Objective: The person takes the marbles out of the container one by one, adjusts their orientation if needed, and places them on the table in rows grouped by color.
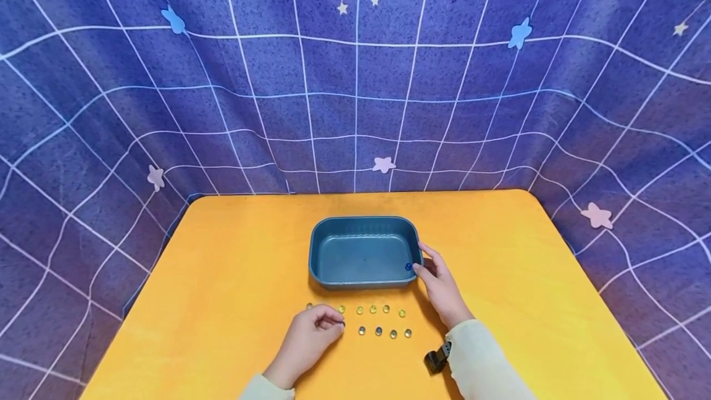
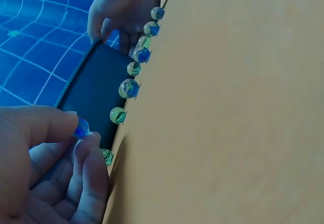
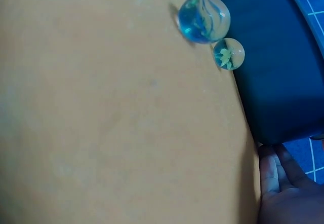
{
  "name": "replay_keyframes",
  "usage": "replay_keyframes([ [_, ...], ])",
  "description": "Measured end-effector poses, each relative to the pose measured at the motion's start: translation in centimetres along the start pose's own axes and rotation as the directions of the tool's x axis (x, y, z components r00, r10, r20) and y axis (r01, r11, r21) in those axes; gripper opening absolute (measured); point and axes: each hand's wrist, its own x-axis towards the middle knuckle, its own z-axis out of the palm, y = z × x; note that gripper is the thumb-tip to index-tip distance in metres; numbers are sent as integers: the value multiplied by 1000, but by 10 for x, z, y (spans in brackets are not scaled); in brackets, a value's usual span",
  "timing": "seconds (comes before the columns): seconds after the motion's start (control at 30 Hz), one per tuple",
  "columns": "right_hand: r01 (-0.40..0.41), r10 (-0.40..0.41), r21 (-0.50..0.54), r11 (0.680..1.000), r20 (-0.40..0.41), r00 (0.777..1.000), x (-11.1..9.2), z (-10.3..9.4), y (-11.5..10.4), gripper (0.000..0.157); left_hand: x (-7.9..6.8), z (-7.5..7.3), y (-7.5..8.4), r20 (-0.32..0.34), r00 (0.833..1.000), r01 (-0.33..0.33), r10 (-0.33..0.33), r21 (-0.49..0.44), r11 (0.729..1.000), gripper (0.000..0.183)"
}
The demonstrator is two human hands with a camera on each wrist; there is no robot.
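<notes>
In the head view my left hand (image 1: 310, 339) is over the front of the table, left of two rows of marbles. Thumb and forefinger pinch a blue marble (image 2: 81, 127), seen clearly in the left wrist view. My right hand (image 1: 443, 292) grips the right side of a dark blue rectangular tub (image 1: 363, 258), thumb at the rim and fingers along the outer wall. A dark blue marble (image 1: 408, 266) lies inside the tub's front right corner, close by that thumb. Yellowish marbles (image 1: 373, 309) form the back row; clear and bluish marbles (image 1: 379, 331) form the front row.
The yellow table (image 1: 222, 301) carries the tub and the marbles. A blue checked cloth (image 1: 328, 116) with stars hangs behind and at both sides. A black device (image 1: 437, 358) is strapped at the right wrist.
</notes>
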Motion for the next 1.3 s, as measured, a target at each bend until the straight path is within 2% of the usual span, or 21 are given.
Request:
replay_keyframes([
  [0.33,26,-26,27,999,4,1000,-2,2,-4,53,0,-1,-4,37,999,15,-16,29,999,10],
  [0.57,16,-16,31,999,4,1000,-1,3,-3,55,-1,0,-6,25,999,-42,40,67,997,11],
  [0.77,14,-14,13,1000,0,1000,-2,2,-3,53,0,2,-5,26,999,-38,35,93,995,14],
  [1.0,25,-25,-1,1000,-12,1000,-1,2,-1,53,0,4,-4,9,997,-72,71,144,987,15],
  [1.3,26,-26,12,1000,-7,1000,0,2,0,53,1,7,-4,-15,998,-62,65,156,986,13],
])
